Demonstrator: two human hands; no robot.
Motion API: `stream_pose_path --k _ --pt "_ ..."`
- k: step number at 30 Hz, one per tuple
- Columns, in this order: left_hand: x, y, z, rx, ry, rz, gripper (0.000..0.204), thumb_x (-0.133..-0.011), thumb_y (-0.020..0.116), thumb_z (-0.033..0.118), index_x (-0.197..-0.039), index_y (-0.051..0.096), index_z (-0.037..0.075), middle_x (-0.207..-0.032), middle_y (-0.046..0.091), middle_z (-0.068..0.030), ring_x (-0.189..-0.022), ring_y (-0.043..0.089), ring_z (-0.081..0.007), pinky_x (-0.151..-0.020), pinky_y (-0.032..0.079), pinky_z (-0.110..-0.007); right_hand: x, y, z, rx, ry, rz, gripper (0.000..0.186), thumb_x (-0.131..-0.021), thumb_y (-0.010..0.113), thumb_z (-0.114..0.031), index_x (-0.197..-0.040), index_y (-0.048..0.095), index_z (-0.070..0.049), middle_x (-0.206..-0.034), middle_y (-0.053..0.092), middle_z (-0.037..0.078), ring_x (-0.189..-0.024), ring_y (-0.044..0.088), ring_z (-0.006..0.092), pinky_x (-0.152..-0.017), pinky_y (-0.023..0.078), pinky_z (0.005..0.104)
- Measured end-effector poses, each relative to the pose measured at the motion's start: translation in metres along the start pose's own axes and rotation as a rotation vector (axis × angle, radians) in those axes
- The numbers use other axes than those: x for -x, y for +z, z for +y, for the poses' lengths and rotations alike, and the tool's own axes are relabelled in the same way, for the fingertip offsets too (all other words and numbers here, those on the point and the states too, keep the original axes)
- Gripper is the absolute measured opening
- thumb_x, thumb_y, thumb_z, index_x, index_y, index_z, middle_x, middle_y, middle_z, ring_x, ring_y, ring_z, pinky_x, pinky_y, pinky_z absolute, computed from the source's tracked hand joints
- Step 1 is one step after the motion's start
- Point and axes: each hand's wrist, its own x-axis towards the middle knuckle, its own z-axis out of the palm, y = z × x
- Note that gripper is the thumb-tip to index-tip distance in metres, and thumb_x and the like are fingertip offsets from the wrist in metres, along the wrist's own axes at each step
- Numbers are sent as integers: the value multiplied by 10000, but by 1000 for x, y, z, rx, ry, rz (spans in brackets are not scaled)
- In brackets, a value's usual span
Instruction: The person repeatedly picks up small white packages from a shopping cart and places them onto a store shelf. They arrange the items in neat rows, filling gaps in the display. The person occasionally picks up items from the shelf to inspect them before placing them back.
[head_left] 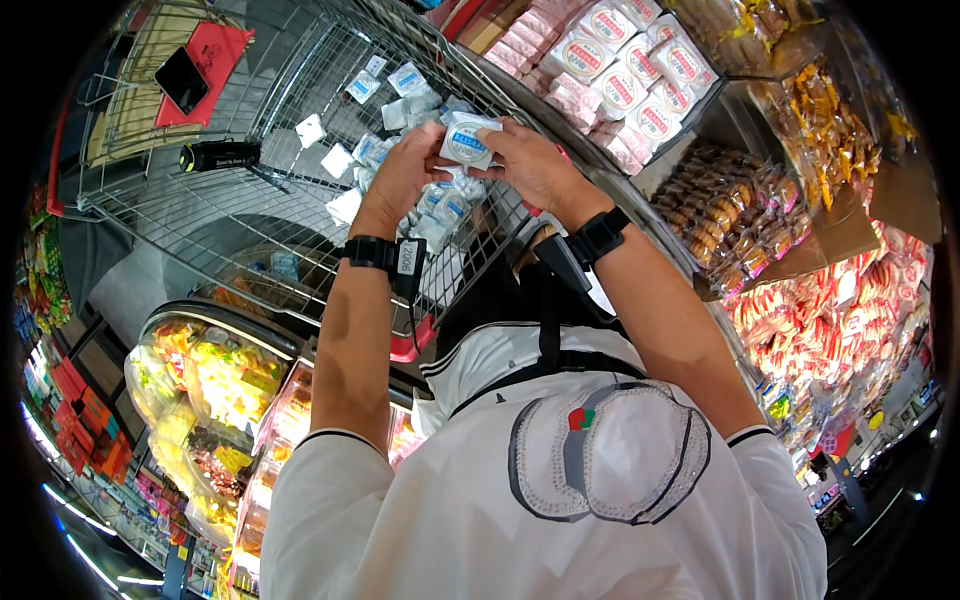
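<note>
Between the fingertips of both hands is a small white wrapped pack (466, 146) with a round blue-printed label. My left hand (402, 172) grips it at its left edge, fingers curled. On the other side, my right hand (545, 168) pinches it, with the thumb lying across its face. The pack is held up over a wire shopping cart (215, 215). Several similar white and blue packs (440, 208) lie loosely heaped in the cart, just beneath and beyond my hands. A few white ones are scattered toward the left. The undersides of my fingers are partly hidden.
A black phone (182, 80) on a red flat item (222, 62) and a black cylinder (220, 155) sit in the cart's left part. At right are bins of pink-white packs (620, 90), bagged cookies (725, 215) and red-striped packets (835, 325). Clear domes (190, 400) stand at lower left.
</note>
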Motion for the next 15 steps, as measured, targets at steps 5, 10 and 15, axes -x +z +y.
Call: stream_pose_path --k 5,10,15 --pt "-45 -60 -56 -702 -116 132 529 -890 637 466 -1168 598 17 -1110 672 -141 -981 651 -266 -854 512 -367 -2 -1 0 -69 13 -41 182 -979 549 -186 -1059 505 -29 -972 558 54 -885 583 157 -983 517 488" --pt "-66 -62 -122 -1397 -273 -12 602 -830 682 452 -1218 593 0 -1235 628 -213 -1146 602 -363 -967 479 -427 2 -2 -4 -113 33 -43 134 -978 539 -162 -993 515 -31 -886 527 37 -805 568 151 -974 524 494" --pt "-66 -44 -136 -1540 -347 -7 621 -832 687 432 -1239 576 -25 -1288 596 -232 -1203 576 -360 -994 466 -442 0 -4 -6 -139 53 -69 224 -983 532 -165 -1130 531 3 -1059 611 101 -975 627 208 -974 521 503"
